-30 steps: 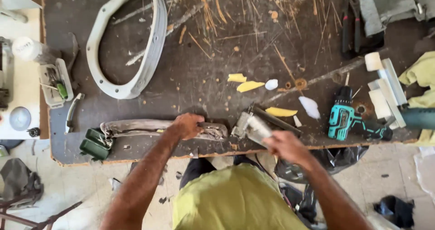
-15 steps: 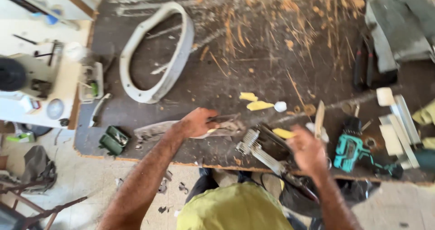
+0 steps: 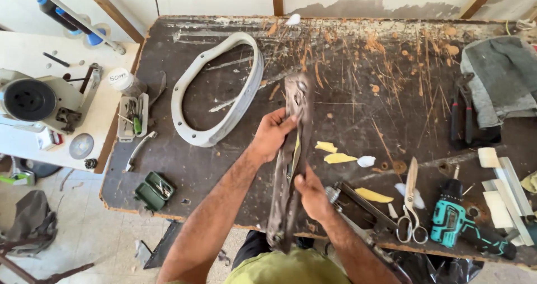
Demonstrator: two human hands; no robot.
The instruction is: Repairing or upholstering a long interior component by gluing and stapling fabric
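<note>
A long, worn grey-brown strap-like piece (image 3: 292,150) is held lengthwise over the dark workbench (image 3: 358,66), running from the bench middle toward me. My left hand (image 3: 272,133) grips its left edge near the upper part. My right hand (image 3: 313,193) pinches it lower down on the right edge. A yellowish strip shows along the piece between both hands. The lower end hangs past the bench's front edge.
A grey oval ring frame (image 3: 221,88) lies at left. Yellow and white scraps (image 3: 338,156), scissors (image 3: 410,206), a metal tool (image 3: 363,206) and a teal cordless drill (image 3: 456,219) sit at right. A green bit case (image 3: 155,191) rests near the front-left corner. A grey cloth (image 3: 498,77) lies far right.
The long piece lay flat along the front edge under my left hand; now both hands hold it lifted and turned lengthwise. My right hand left the metal tool. The view shifted.
</note>
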